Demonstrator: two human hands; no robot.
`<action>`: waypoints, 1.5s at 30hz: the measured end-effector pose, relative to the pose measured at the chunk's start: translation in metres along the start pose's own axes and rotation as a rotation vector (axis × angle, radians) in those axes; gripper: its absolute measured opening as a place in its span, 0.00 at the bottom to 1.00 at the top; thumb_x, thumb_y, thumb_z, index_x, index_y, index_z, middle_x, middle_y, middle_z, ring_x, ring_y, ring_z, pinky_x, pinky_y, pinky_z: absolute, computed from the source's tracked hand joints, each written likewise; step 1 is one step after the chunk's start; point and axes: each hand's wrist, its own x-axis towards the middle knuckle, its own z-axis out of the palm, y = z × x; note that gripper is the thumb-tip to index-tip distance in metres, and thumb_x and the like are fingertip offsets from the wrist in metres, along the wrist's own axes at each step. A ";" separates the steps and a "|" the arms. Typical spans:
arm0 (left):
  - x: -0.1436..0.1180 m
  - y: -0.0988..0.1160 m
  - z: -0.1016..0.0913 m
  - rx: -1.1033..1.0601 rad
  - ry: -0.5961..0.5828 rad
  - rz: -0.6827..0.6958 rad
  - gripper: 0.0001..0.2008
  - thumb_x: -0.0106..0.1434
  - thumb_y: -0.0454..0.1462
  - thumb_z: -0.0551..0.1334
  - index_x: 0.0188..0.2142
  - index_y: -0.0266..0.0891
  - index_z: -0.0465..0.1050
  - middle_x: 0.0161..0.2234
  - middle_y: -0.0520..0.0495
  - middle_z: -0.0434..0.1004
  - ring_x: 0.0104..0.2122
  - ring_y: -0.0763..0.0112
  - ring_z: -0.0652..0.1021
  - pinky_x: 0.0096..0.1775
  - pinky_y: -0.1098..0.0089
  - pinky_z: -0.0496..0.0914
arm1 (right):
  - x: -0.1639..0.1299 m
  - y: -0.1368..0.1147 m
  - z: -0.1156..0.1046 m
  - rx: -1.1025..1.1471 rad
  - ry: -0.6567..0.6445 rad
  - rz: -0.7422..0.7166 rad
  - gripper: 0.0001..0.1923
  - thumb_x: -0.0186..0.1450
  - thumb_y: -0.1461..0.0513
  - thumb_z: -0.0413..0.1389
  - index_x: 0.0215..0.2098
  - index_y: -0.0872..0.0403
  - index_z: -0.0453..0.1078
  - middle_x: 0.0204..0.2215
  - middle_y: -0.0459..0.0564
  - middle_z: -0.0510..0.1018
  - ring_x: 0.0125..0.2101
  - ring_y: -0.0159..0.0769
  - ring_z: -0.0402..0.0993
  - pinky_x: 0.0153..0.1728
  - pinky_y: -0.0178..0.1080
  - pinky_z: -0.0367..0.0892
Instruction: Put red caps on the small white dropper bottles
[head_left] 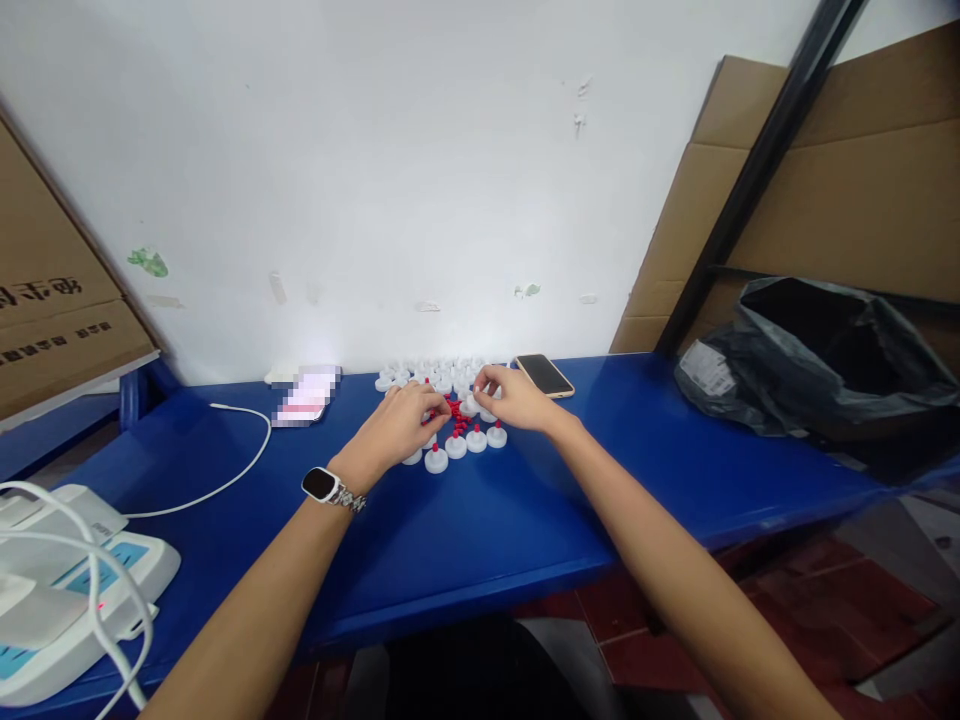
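Both hands work over a cluster of small parts near the back of the blue bench [465,540]. The left hand [394,425] rests knuckles-up with its fingers curled down onto a little heap of red plugs [455,410]; whether they pinch one cannot be told. The right hand [514,397] has its fingers closed together around a white cap [471,404] at the heap's far edge. In front of the hands stands a short row of white caps with red plugs fitted [465,445], touching one another, and behind them lies a spread of plain white caps [435,375] close to the wall. A smartphone [544,375] lies just beside the right hand. A wristwatch [324,485] sits on the left wrist. A white cable [225,470] curves across the bench's left part, and a black plastic bag [810,350] rests well apart at the right.
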 end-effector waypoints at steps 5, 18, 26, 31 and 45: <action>0.003 -0.007 0.002 0.087 -0.053 -0.032 0.08 0.64 0.38 0.59 0.36 0.41 0.78 0.38 0.44 0.78 0.42 0.56 0.73 0.44 0.59 0.63 | 0.000 -0.011 0.006 0.159 0.031 -0.044 0.05 0.64 0.62 0.51 0.38 0.54 0.67 0.32 0.47 0.77 0.30 0.32 0.71 0.33 0.35 0.63; -0.004 -0.011 -0.004 0.195 -0.099 -0.158 0.05 0.54 0.37 0.63 0.31 0.41 0.77 0.29 0.46 0.78 0.35 0.56 0.75 0.41 0.59 0.61 | 0.000 -0.021 0.022 0.155 0.038 0.002 0.08 0.63 0.61 0.55 0.38 0.55 0.71 0.31 0.46 0.77 0.24 0.28 0.64 0.31 0.35 0.61; 0.005 -0.016 0.012 0.249 -0.059 -0.061 0.07 0.61 0.38 0.61 0.35 0.40 0.77 0.36 0.42 0.79 0.42 0.55 0.75 0.44 0.60 0.62 | 0.000 -0.018 0.028 0.159 0.037 -0.047 0.09 0.66 0.58 0.55 0.37 0.55 0.73 0.34 0.47 0.78 0.29 0.30 0.68 0.34 0.35 0.62; 0.012 -0.015 0.020 0.266 -0.107 -0.098 0.07 0.60 0.33 0.59 0.30 0.39 0.77 0.32 0.40 0.79 0.38 0.52 0.76 0.42 0.57 0.63 | 0.001 -0.021 0.029 0.195 0.051 -0.063 0.16 0.70 0.52 0.49 0.36 0.54 0.72 0.35 0.49 0.75 0.33 0.32 0.69 0.36 0.35 0.63; 0.003 -0.001 0.001 -0.664 0.170 -0.075 0.11 0.65 0.44 0.61 0.38 0.38 0.73 0.35 0.46 0.79 0.34 0.68 0.78 0.38 0.68 0.71 | 0.003 -0.018 0.044 0.604 0.176 0.095 0.26 0.70 0.41 0.41 0.32 0.52 0.64 0.24 0.43 0.66 0.24 0.30 0.63 0.28 0.34 0.62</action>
